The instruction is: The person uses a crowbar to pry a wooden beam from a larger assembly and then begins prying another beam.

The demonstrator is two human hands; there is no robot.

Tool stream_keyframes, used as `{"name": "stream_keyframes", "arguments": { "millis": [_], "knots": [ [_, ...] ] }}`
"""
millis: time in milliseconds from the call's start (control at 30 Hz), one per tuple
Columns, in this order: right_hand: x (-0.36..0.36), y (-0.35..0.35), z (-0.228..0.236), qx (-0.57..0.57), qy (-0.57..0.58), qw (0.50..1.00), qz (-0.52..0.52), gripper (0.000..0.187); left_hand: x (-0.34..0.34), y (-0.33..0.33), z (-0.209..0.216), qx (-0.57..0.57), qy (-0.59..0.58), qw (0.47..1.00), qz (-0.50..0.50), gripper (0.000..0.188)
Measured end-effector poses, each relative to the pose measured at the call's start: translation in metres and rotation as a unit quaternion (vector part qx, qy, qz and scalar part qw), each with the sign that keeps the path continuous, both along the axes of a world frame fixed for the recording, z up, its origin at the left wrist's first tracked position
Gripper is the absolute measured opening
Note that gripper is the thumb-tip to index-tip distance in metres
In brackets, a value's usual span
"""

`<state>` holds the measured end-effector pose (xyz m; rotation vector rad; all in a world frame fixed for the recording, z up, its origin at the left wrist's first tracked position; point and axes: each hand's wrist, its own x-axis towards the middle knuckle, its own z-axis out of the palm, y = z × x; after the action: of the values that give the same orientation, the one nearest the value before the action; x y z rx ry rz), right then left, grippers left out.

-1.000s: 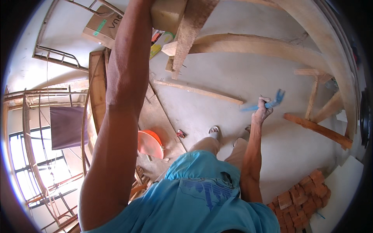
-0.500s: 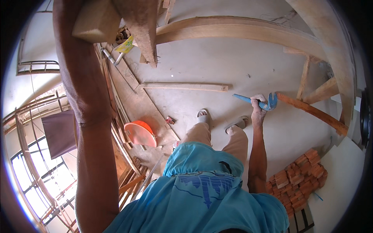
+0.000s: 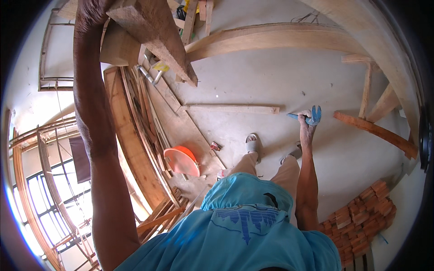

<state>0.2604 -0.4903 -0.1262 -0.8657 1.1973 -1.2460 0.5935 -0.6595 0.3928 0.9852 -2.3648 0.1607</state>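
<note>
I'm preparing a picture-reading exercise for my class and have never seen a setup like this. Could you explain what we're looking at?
There is no machine here: a person works bare-handed. Every picture comes from a wide fisheye camera on their head, looking down, so straight edges bend near the rim and the blue shirt fills the bottom.

The right hand grips a blue forked tool. The left hand is raised beside a thick timber, partly cut off by the upper edge, so its grip is unclear.

On the grey floor lies a pale wooden strip. An orange basin is to the left of the feet, and reddish bricks are piled at lower right.
</note>
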Motion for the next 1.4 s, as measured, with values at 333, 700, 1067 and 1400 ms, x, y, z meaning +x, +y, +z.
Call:
{"name": "stream_keyframes", "arguments": {
  "millis": [333, 700, 1067, 1400],
  "knots": [
    [0.007, -0.011, 0.013, -0.021, -0.074, 0.996, -0.042, 0.072, -0.009, 0.035, 0.044, 0.104, -0.231, 0.945, 0.205, 0.072],
    [0.004, -0.008, -0.012, -0.01, -0.126, 0.99, -0.068, 0.054, -0.013, 0.091, 0.01, -0.06, -0.229, 0.936, 0.262, 0.063],
    [-0.011, -0.003, -0.019, -0.022, -0.114, 0.99, -0.074, 0.075, -0.021, 0.099, -0.018, -0.037, -0.146, 0.918, 0.367, 0.054],
    [-0.027, 0.004, -0.027, 0.012, -0.105, 0.988, -0.114, 0.089, -0.021, 0.079, -0.039, -0.095, -0.103, 0.908, 0.396, 0.043]
  ]
}}
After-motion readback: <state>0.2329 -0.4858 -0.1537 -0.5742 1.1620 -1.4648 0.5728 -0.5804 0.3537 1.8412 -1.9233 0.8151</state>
